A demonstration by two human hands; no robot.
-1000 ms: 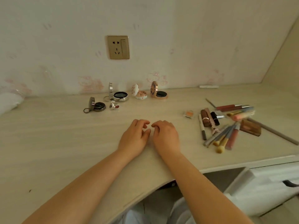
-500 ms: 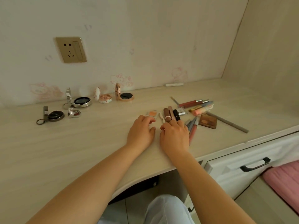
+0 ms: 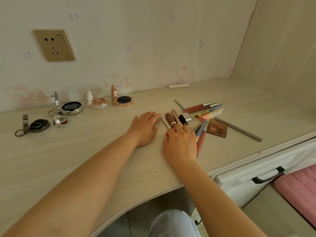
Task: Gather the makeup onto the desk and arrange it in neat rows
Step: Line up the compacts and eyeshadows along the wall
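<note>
- Both hands have moved to the pile of makeup right of centre; the left hand [image 3: 145, 127] now lies flat, fingers straight, covering something small I cannot identify.
- Right hand [image 3: 179, 141] rests with fingertips on three upright-lying tubes [image 3: 174, 117]; whether it grips them cannot be told.
- Hands sit just apart on the worktop [image 3: 85, 151].
- Lip glosses [image 3: 200, 107], brushes [image 3: 201, 132], a brown palette [image 3: 217, 129] and a grey pencil [image 3: 239, 129] lie scattered right of the right hand.
- Open compacts [image 3: 122, 100] stand in a row at centre left.
</note>
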